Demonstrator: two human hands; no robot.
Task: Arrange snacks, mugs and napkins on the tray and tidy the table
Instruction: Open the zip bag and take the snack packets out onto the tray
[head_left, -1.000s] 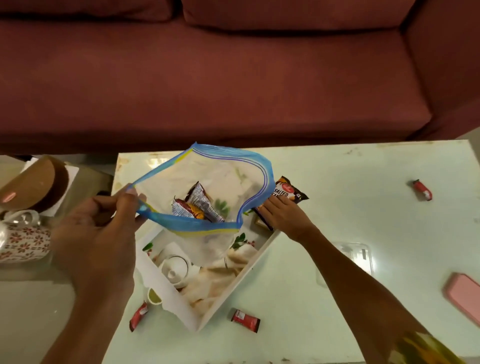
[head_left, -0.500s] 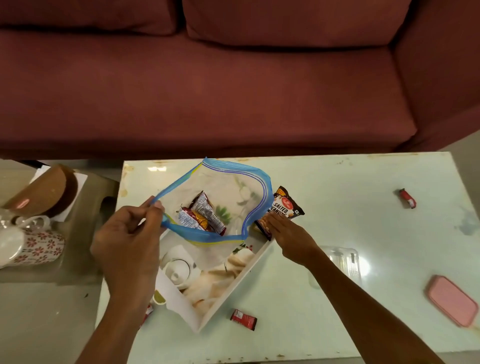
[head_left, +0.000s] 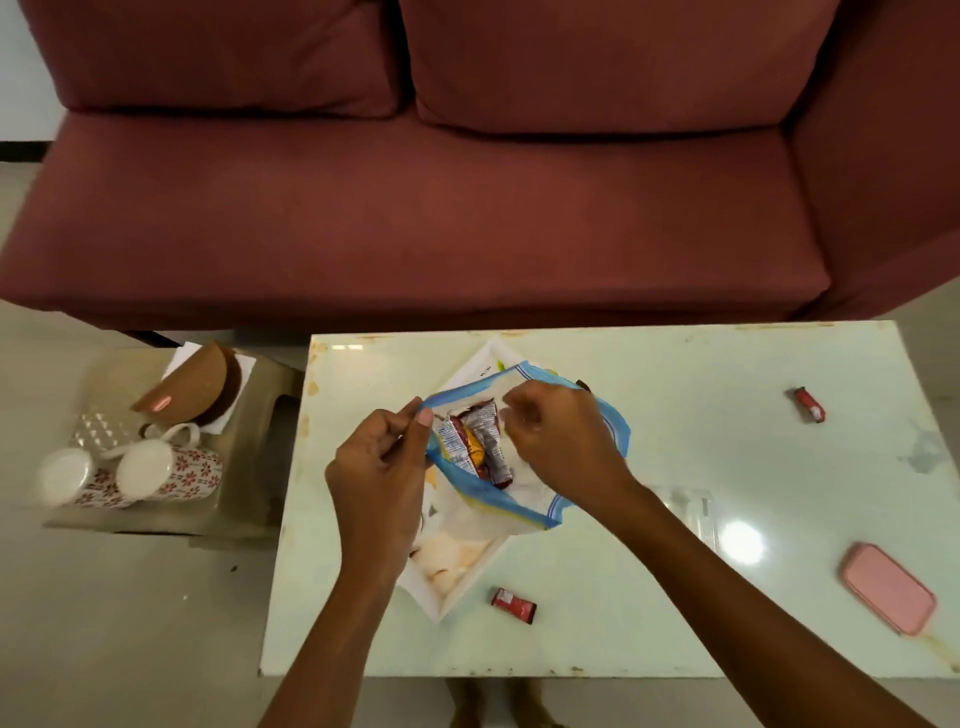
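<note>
A clear zip bag (head_left: 587, 493) with a blue rim hangs over the white tray (head_left: 441, 605), which sits cornerwise on the pale table (head_left: 649, 639). Several snack packets (head_left: 475, 447) lie inside the bag. My left hand (head_left: 382, 470) pinches the bag's left rim. My right hand (head_left: 561, 439) is curled over the bag's mouth, and a dark corner of the peanut packet (head_left: 582, 385) peeks out behind it. Two floral mugs (head_left: 169, 467) lie on their sides on the low stool to the left. White napkins (head_left: 179, 359) sit under a brown bowl (head_left: 195, 387).
A small red snack (head_left: 513, 604) lies beside the tray's front corner, and another red snack (head_left: 809, 404) at the table's right. A pink case (head_left: 888, 587) and a clear plastic box (head_left: 685, 512) are on the right half. A maroon sofa (head_left: 467, 208) stands behind.
My right hand left the table beside the tray and rose over the bag's mouth, and the peanut packet is gone from the table. The bag's mouth has narrowed and my view has pulled back.
</note>
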